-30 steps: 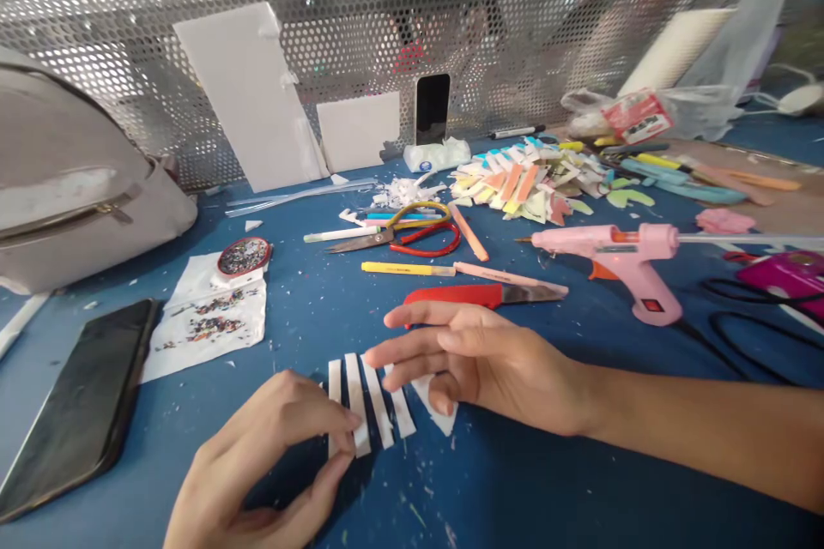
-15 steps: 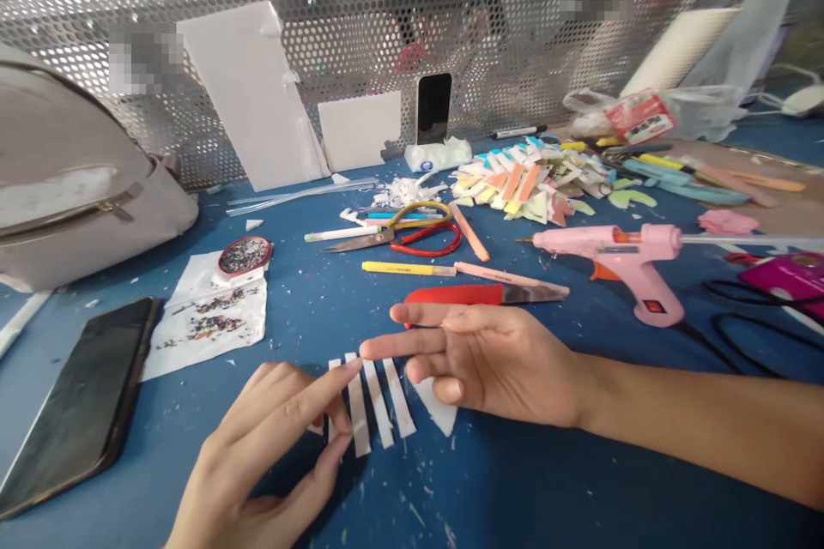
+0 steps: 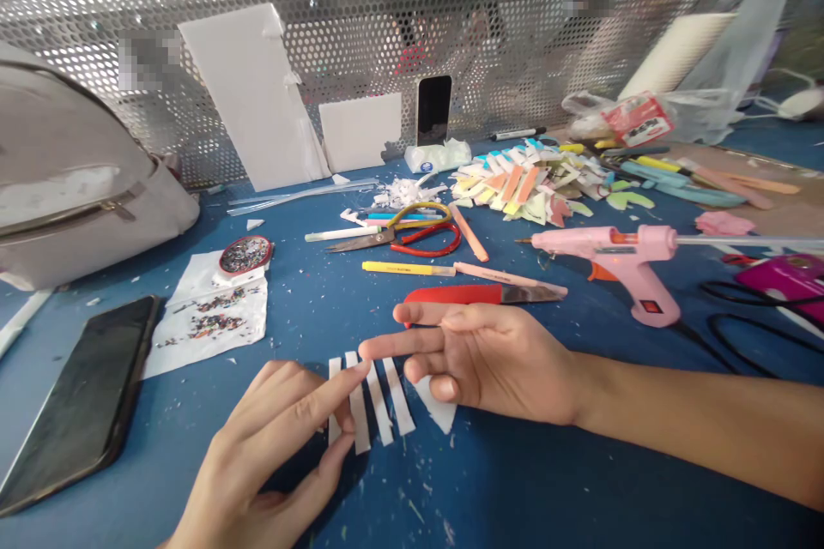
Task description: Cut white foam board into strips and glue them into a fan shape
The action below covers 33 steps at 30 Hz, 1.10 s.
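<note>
Several white paper strips (image 3: 378, 401) lie side by side on the blue table (image 3: 528, 480) in front of me, with a white triangular scrap (image 3: 441, 414) at their right. My left hand (image 3: 270, 455) rests over the left strips, its forefinger stretched across them and its thumb below. My right hand (image 3: 489, 356) hovers just right of the strips, forefinger and middle finger stretched out, the other fingers curled. The two forefinger tips almost meet above the strips. Neither hand grips anything.
A red-handled knife (image 3: 480, 295) lies just behind my right hand. A pink glue gun (image 3: 618, 257), scissors (image 3: 399, 232), pens and a heap of coloured paper scraps (image 3: 521, 180) lie farther back. A black phone (image 3: 77, 403), a paper with glitter (image 3: 209, 322) and a grey bag (image 3: 70, 180) sit left.
My left hand let go of its pinch on the leftmost strips and stretched its forefinger across them. My right hand lifted slightly and curled its lower fingers.
</note>
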Available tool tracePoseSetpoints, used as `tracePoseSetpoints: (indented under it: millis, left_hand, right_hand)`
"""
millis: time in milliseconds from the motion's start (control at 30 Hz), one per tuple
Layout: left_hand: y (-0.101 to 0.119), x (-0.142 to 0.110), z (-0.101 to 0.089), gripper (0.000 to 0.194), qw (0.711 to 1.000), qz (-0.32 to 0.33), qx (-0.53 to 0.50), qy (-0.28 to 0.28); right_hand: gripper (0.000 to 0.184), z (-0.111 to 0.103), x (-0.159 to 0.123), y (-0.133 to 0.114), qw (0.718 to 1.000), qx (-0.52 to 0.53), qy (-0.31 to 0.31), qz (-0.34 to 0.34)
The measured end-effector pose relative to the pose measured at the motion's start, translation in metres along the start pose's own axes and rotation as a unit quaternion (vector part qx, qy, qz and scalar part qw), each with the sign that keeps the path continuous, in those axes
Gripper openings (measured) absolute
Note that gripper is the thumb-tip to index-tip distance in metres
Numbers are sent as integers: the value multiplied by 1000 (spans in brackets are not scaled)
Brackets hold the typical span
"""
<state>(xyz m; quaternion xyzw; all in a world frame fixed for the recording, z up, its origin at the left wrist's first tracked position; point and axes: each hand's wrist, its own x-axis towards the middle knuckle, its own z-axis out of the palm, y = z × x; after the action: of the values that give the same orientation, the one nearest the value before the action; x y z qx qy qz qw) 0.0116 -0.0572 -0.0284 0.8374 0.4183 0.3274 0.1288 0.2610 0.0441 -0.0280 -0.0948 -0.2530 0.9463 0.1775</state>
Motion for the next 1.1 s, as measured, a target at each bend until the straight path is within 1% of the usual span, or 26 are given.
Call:
tracePoseSetpoints:
  millis: [100, 200, 267, 533, 667, 867, 1100]
  left_hand:
    - [0, 1, 0, 49, 1000, 4, -2, 7]
    - [0, 2, -1, 48, 1000, 9, 3, 21]
    - [0, 2, -1, 48, 1000, 10, 5, 20]
    - [1, 7, 3, 52, 999, 5, 18, 32]
    - [2, 6, 2, 45, 999, 0, 7, 37]
    - [-2, -1, 1, 40, 997, -54, -20, 55]
    - [-5, -3, 4, 41, 994, -78, -32, 66]
  right_hand:
    - [28, 0, 0, 0, 1000, -5, -5, -5]
    - [28, 1, 0, 0, 1000, -15, 16, 2]
    - [27, 2, 0, 0, 999, -22, 24, 3]
    - [25, 0, 1, 0, 999, -42, -8, -21]
    - [24, 1, 1, 1, 998, -57, 6, -20]
    - [22, 3, -1, 2, 995, -94, 18, -17]
    - [20, 1, -2, 2, 995, -97, -19, -30]
